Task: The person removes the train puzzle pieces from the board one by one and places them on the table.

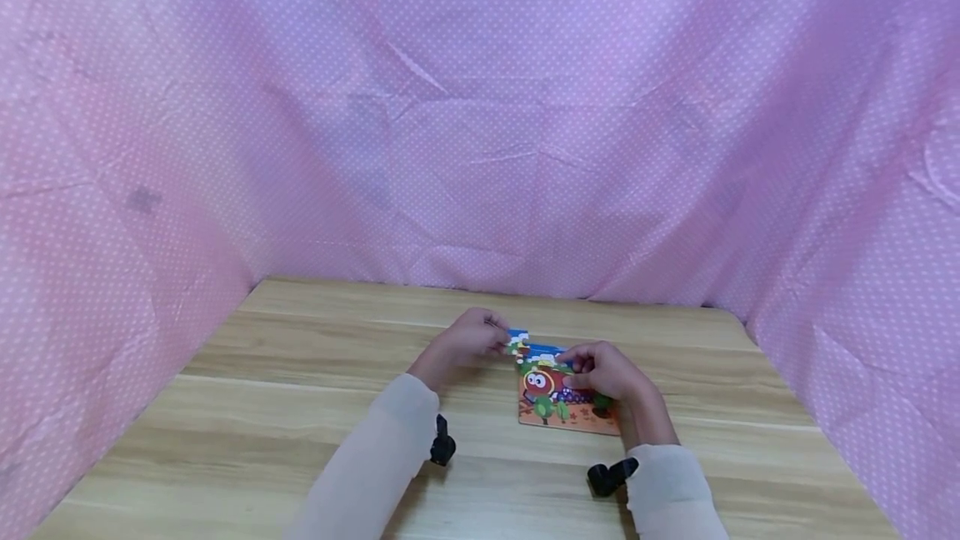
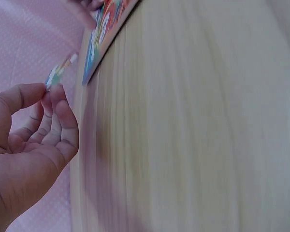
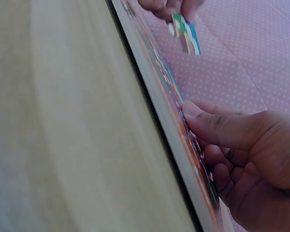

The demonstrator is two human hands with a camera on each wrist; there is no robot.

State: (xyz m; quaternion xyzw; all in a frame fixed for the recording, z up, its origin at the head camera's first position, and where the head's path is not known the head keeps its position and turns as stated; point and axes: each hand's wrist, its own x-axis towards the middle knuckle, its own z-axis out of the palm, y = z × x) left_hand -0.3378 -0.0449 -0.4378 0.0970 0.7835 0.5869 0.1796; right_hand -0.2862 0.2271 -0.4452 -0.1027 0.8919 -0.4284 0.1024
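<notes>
A jigsaw puzzle board (image 1: 558,416) lies flat on the table, printed with a red big-eyed cartoon figure, green trees and an orange ground. My left hand (image 1: 471,335) pinches a small puzzle piece (image 3: 186,35) between thumb and fingertips. Blue, white and green show on this piece, held above the board's far left corner. Over the board's right part, my right hand (image 1: 609,371) rests with thumb and fingertips touching the picture surface. In the right wrist view the thumb (image 3: 215,124) lies against the board's face, and the other fingers are bent loosely. Part of the picture is hidden beneath this hand.
The wooden table (image 1: 300,373) extends around the board on all sides. Pink dotted cloth (image 1: 480,173) hangs behind the table and along both sides. A black wrist camera (image 1: 442,442) sits on the left wrist, another camera (image 1: 611,477) on the right.
</notes>
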